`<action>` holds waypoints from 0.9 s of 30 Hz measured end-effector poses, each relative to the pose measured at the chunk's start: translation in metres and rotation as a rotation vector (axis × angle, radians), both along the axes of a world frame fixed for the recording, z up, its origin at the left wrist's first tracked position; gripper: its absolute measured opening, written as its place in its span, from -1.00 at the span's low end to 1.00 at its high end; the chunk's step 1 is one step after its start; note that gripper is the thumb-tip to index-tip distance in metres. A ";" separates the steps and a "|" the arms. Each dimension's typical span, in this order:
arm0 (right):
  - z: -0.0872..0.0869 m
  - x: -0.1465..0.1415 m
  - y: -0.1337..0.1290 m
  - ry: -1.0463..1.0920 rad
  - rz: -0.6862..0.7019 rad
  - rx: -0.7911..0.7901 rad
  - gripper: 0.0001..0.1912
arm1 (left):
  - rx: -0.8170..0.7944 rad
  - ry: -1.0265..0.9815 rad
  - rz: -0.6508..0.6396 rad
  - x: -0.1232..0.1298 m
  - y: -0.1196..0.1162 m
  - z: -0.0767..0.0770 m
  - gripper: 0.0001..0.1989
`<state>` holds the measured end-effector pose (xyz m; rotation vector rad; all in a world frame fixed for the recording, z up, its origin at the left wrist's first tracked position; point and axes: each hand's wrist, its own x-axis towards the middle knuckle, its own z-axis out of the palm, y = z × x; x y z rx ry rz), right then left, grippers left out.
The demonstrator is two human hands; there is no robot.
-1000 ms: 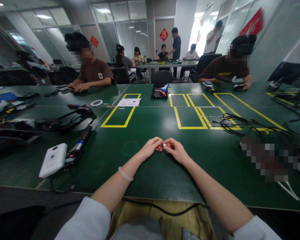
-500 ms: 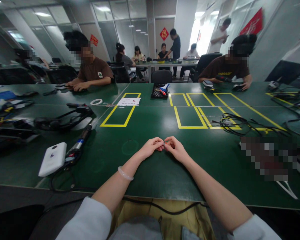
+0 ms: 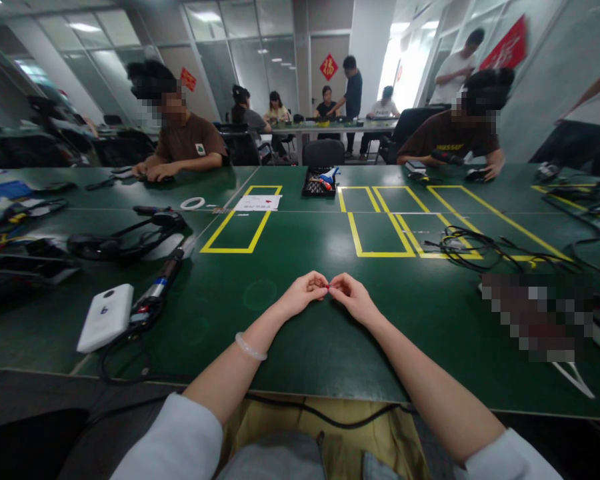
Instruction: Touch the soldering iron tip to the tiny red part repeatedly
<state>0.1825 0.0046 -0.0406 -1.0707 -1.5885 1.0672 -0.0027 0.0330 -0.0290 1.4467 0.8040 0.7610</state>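
Over the near middle of the green table (image 3: 300,347), my two hands meet fingertip to fingertip. My left hand (image 3: 306,293) is closed in a pinch on a tiny red piece (image 3: 329,287), too small for its kind to show. From the other side my right hand (image 3: 349,295) pinches at the same piece, thumb and index finger pressed together. The fingers hide most of it. A pale bangle (image 3: 251,348) circles my left wrist.
To the left lie a white device (image 3: 106,319), a cabled tool (image 3: 155,290) and a black headset frame (image 3: 130,235). Ahead stand a black tray (image 3: 319,183) and a paper sheet (image 3: 258,203). Black cables (image 3: 467,247) lie right. Two people sit opposite.
My fingers have shifted slightly around the small piece; an orange and green bit showed between them before, red shows now. In the background, a standing person moved right and another arm appeared.
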 end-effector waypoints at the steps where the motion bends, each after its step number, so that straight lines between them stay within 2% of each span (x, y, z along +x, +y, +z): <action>1: 0.001 0.000 0.000 -0.021 -0.002 0.016 -0.76 | 0.000 0.002 0.005 0.000 0.000 -0.001 -0.65; 8: 0.006 0.000 -0.004 -0.113 -0.031 0.076 -0.78 | 0.059 0.027 0.020 0.000 0.003 -0.004 -0.72; 18: 0.003 0.001 -0.002 -0.133 -0.046 0.076 -0.81 | 0.035 0.006 0.033 0.001 0.003 -0.005 -0.66; 20: 0.002 0.002 -0.001 -0.139 -0.057 0.074 -0.80 | 0.018 0.011 0.059 -0.002 0.002 0.000 -0.58; 23: 0.002 0.004 0.000 -0.149 -0.061 0.061 -0.78 | 0.045 0.125 0.092 -0.017 -0.001 0.017 -0.44; 25: 0.003 0.004 0.000 -0.156 -0.058 0.055 -0.77 | 0.103 0.232 0.107 -0.038 -0.004 0.031 -0.38; 27: 0.004 0.004 -0.001 -0.161 -0.054 0.055 -0.77 | 0.188 0.362 0.150 -0.070 -0.008 0.043 -0.35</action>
